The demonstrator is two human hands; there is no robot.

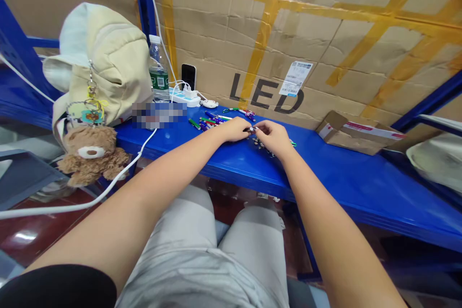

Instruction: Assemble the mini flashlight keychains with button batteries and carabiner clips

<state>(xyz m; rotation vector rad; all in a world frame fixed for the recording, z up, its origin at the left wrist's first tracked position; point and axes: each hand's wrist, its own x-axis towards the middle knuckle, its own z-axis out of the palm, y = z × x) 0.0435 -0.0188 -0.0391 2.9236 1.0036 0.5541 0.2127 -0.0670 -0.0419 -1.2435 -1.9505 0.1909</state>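
Observation:
My left hand (pixel 237 129) and my right hand (pixel 273 137) meet above the blue shelf (pixel 231 161), fingertips almost touching. Between them shows a small shiny piece (pixel 251 129), too small to name; the right thumb and fingers pinch at it. The left fingers are curled closed, and what they hold is mostly hidden. Under and beside my right hand lies a cluster of small shiny pieces (pixel 258 144), partly covered by it. Several coloured pens (pixel 206 122) lie in a loose pile left of my left hand, and more pens (pixel 247 113) lie behind it.
At the left stand a cream backpack (pixel 119 57) with a teddy bear (pixel 92 151) hanging from it and a water bottle (pixel 159 74). Behind are a power strip (pixel 186 98) and a phone (pixel 188 76). An open cardboard box (pixel 355 137) sits right. A white cable (pixel 119 175) crosses the left.

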